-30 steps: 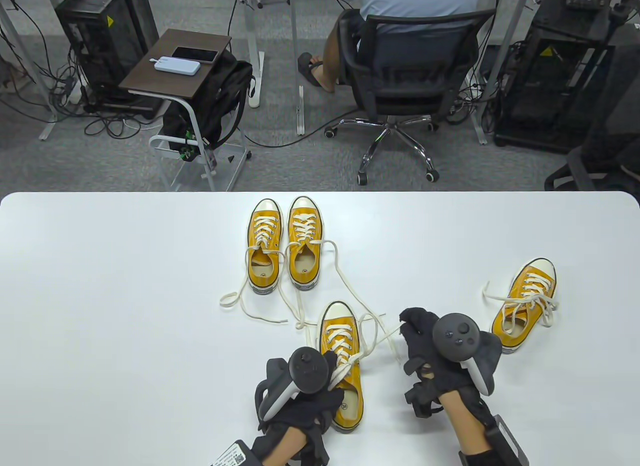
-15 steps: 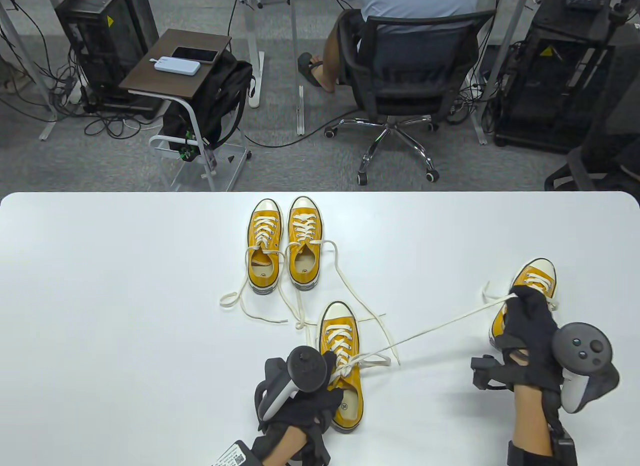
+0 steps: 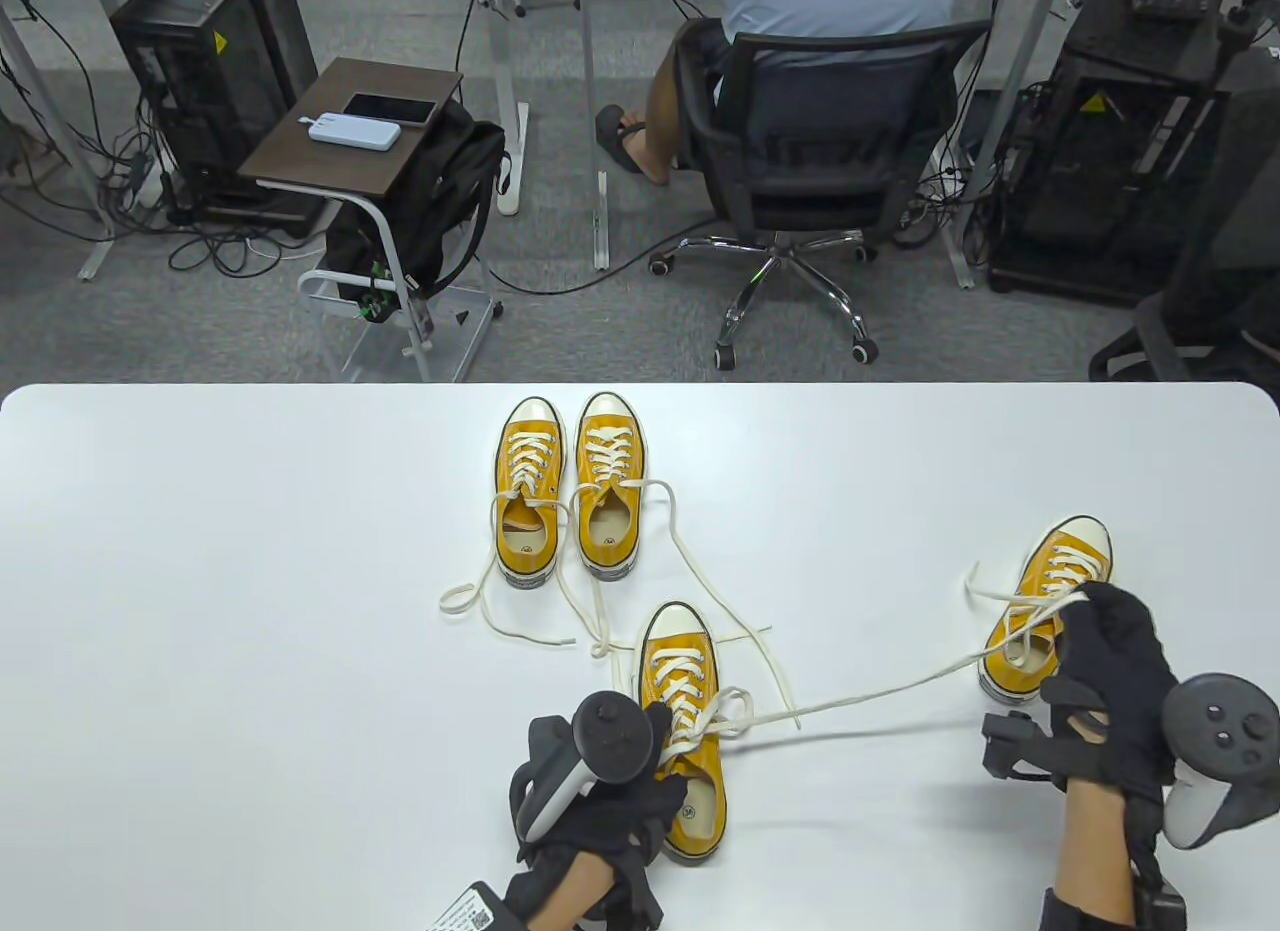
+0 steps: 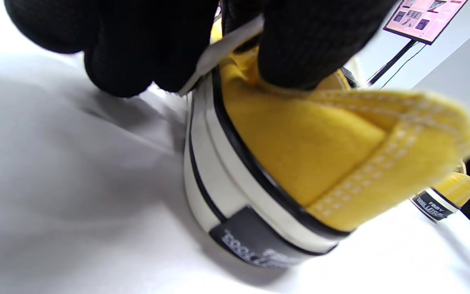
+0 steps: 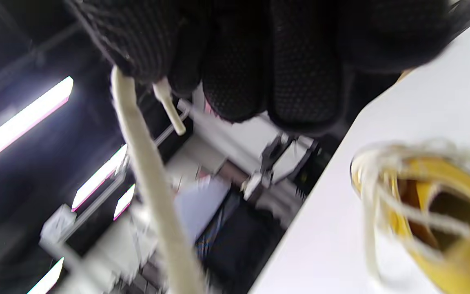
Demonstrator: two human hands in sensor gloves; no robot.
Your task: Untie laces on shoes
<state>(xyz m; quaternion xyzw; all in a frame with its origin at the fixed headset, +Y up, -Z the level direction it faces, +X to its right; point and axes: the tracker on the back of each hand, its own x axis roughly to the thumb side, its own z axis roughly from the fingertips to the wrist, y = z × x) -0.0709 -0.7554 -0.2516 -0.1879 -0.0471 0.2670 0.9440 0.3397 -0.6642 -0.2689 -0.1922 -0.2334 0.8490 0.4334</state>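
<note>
My left hand (image 3: pixel 600 806) hides the near shoe's (image 3: pixel 686 731) heel side, its fingers (image 4: pixel 292 45) clamped on the collar and one lace strand. The shoe lies lengthwise, toe pointing away. My right hand's fingers (image 5: pixel 235 73) pinch the lace (image 3: pixel 880 693), stretched rightward above the worktop (image 3: pixel 250 621); that wrist view is blurred.

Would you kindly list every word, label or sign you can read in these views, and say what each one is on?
"TOOLLEISURE": heel patch of the far shoe in the left wrist view, with a smaller line above it that is too small to read.
Heel patch of the held shoe: same style, upside down and blurred; unreadable.
Insole stamps: too small.
Yellow warning triangles on the cabinets: symbol unreadable.
QR tag at the left wrist: unreadable.
</note>
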